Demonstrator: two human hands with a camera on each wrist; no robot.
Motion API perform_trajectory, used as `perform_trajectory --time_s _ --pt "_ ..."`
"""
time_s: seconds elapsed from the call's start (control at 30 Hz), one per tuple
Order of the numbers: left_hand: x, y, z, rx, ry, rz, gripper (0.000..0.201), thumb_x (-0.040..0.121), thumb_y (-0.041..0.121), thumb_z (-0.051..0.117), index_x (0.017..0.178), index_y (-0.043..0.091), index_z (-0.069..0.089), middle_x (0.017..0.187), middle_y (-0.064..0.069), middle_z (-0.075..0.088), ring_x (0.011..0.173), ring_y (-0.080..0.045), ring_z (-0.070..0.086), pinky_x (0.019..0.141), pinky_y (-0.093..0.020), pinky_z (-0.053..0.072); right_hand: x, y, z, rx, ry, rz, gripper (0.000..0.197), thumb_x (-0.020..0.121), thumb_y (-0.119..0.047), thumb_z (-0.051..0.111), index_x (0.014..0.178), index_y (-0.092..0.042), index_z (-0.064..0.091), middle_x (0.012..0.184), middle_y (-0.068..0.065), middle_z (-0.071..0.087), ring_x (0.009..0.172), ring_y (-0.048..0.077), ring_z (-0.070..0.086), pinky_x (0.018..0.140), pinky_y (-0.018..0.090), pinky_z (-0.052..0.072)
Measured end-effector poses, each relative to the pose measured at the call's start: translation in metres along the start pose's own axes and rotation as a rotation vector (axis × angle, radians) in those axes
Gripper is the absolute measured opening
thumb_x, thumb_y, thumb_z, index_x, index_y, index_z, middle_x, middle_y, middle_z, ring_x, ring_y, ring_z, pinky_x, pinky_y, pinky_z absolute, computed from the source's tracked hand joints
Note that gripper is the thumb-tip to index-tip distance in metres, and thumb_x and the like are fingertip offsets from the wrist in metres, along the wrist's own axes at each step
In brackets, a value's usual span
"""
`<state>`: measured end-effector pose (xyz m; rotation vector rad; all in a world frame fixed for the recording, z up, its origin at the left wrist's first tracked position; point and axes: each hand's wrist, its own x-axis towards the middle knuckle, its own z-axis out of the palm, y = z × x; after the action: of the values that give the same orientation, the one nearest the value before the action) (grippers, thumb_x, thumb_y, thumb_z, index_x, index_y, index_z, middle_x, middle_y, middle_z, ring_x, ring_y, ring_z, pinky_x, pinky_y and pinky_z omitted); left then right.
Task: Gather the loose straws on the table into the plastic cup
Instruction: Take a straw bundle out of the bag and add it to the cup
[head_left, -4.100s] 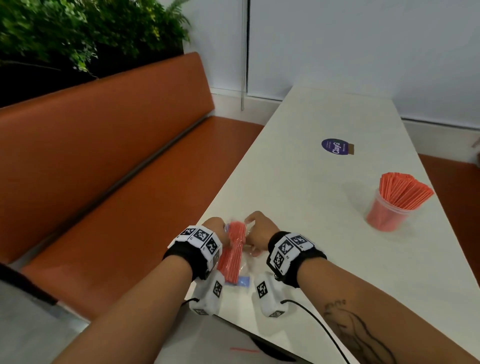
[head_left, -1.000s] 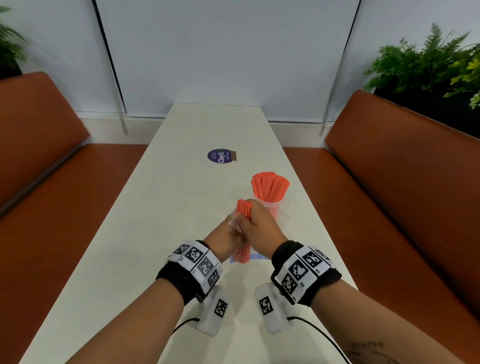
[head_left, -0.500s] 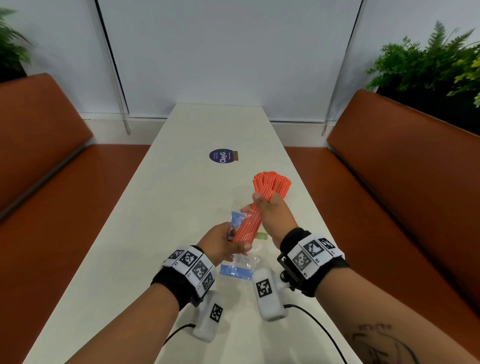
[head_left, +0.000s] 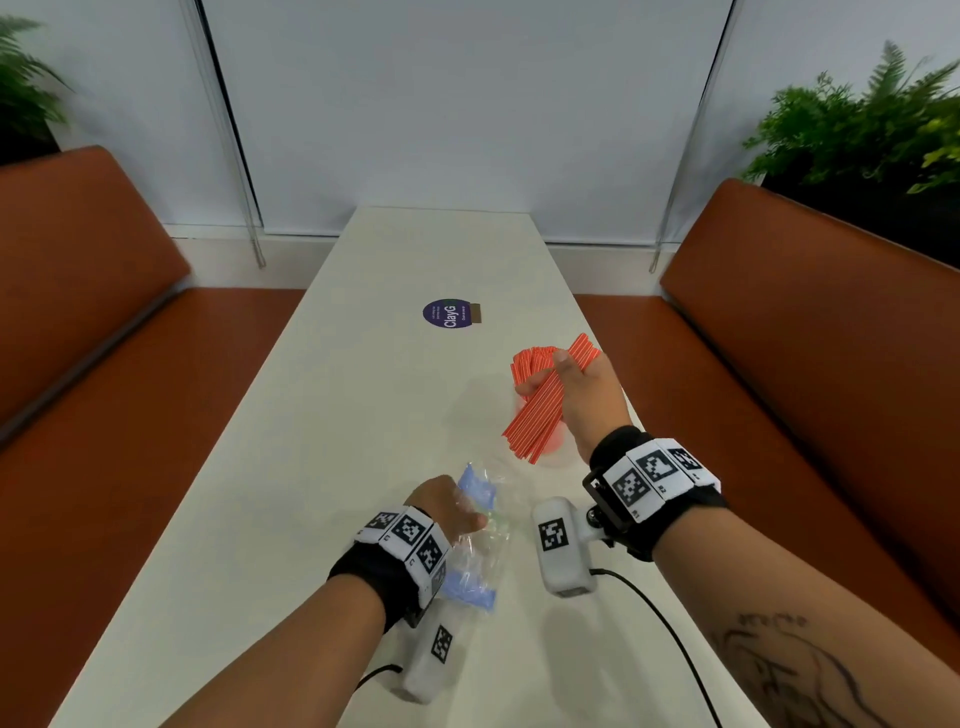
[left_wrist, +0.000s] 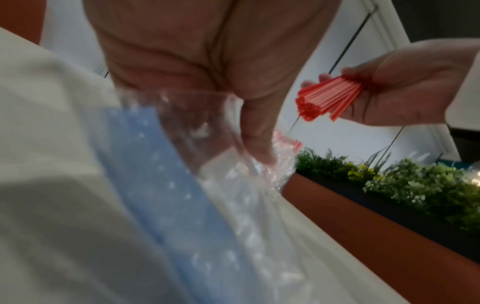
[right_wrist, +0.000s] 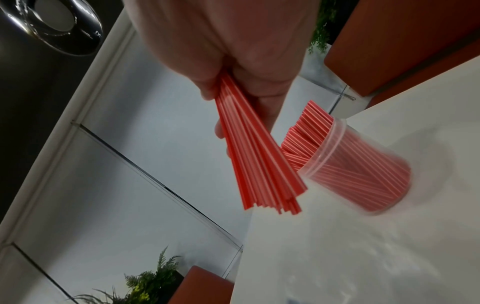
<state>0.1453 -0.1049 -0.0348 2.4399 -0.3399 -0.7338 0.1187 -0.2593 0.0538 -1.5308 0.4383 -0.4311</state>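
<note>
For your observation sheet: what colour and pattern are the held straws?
Red with thin white stripes; right wrist view.

The plastic cup (head_left: 551, 451) is mostly hidden behind the held straw bundle (head_left: 540, 408). The clear bag (left_wrist: 207, 185) is motion-blurred. Left-hand fingertips are concealed behind it.

Round purple sticker (head_left: 448, 313) on white table (head_left: 363, 415), far half. Clear plastic bag with blue strip (head_left: 475, 545) at near end. Orange bench seats both sides (head_left: 810, 332). Green plants behind right bench (head_left: 857, 130), another far left (head_left: 23, 88).
</note>
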Motion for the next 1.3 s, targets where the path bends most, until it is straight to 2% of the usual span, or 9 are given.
perform_trajectory --time_s 0.1,0.2,0.3,0.47,0.67,0.9,0.97,1.07,1.3 --pt "0.001 -0.005 0.003 0.12 0.05 -0.083 0.041 0.082 0.024 0.065 0.113 0.007 0.046 0.109 -0.01 0.059 0.102 -0.025 0.06 0.082 -0.026 0.046 0.001 0.0 -0.001 0.018 -0.01 -0.015 0.03 0.1 -0.024 0.038 0.116 -0.001 0.046 0.082 0.014 0.068 0.075 0.024 0.071 0.075 0.039 0.059" --pt "-0.001 -0.009 0.007 0.194 0.124 -0.111 0.04 0.08 0.017 0.065 0.111 0.012 0.04 0.111 -0.009 0.052 0.107 -0.024 0.057 0.091 -0.03 0.048 0.002 0.004 -0.001 -0.019 -0.003 -0.028 0.032 0.099 -0.026 0.038 0.113 0.0 0.05 0.078 0.009 0.069 0.074 0.022 0.071 0.075 0.037 0.056" --pt "-0.007 -0.012 0.009 0.354 0.192 -0.121 0.06 0.081 0.019 0.062 0.132 0.014 0.031 0.129 -0.007 0.043 0.122 -0.024 0.045 0.095 -0.032 0.043 0.006 0.009 -0.006 -0.063 0.006 -0.047 0.033 0.099 -0.027 0.038 0.11 0.0 0.052 0.072 0.005 0.07 0.072 0.019 0.072 0.077 0.036 0.056" --pt "-0.025 0.008 -0.011 0.532 0.219 0.049 0.06 0.084 0.042 0.055 0.135 0.017 0.035 0.136 -0.005 0.04 0.125 -0.024 0.041 0.099 -0.036 0.038 0.008 0.004 -0.021 -0.102 -0.001 -0.098 0.035 0.099 -0.025 0.038 0.074 -0.01 0.057 0.072 0.01 0.069 0.079 0.031 0.07 0.083 0.04 0.056" --pt "-0.003 0.071 -0.057 0.147 0.257 0.25 0.063 0.083 0.038 0.063 0.137 0.015 0.038 0.139 -0.008 0.044 0.127 -0.025 0.045 0.106 -0.038 0.039 0.037 -0.011 -0.033 -0.113 0.072 -0.155 0.024 0.099 -0.024 0.038 0.111 -0.004 0.045 0.068 0.005 0.066 0.07 0.024 0.069 0.079 0.042 0.056" --pt "0.067 0.111 -0.049 -0.208 0.287 0.163 0.048 0.09 0.014 0.053 0.136 0.008 0.038 0.139 -0.013 0.047 0.126 -0.026 0.048 0.102 -0.033 0.037 0.075 -0.009 -0.019 -0.14 0.112 -0.241 0.01 0.099 -0.022 0.038 0.103 -0.014 0.041 0.068 -0.001 0.064 0.078 0.026 0.07 0.082 0.047 0.055" --pt "0.077 0.112 -0.039 -0.225 0.289 0.171 0.05 0.089 0.01 0.052 0.136 0.009 0.038 0.138 -0.013 0.048 0.126 -0.027 0.048 0.103 -0.034 0.038 0.082 0.004 -0.013 -0.164 0.066 -0.208 0.011 0.098 -0.022 0.039 0.105 -0.013 0.041 0.069 -0.002 0.064 0.08 0.024 0.069 0.083 0.04 0.054" --pt "0.084 0.108 -0.027 -0.257 0.304 0.197 0.055 0.088 0.006 0.05 0.139 0.014 0.034 0.135 -0.011 0.051 0.12 -0.026 0.053 0.099 -0.035 0.043 0.086 0.022 -0.01 -0.279 -0.014 -0.177 0.022 0.099 -0.022 0.038 0.114 -0.008 0.044 0.078 0.002 0.067 0.077 0.007 0.062 0.068 0.012 0.039" --pt "0.095 0.103 -0.015 -0.395 0.341 0.208 0.051 0.09 0.009 0.045 0.139 0.02 0.033 0.134 -0.009 0.052 0.118 -0.026 0.054 0.1 -0.04 0.046 0.086 0.053 -0.008 -0.533 -0.11 -0.157 0.029 0.095 -0.019 0.048 0.119 -0.004 0.052 0.112 0.007 0.062 0.097 0.013 0.053 0.083 0.021 0.04"
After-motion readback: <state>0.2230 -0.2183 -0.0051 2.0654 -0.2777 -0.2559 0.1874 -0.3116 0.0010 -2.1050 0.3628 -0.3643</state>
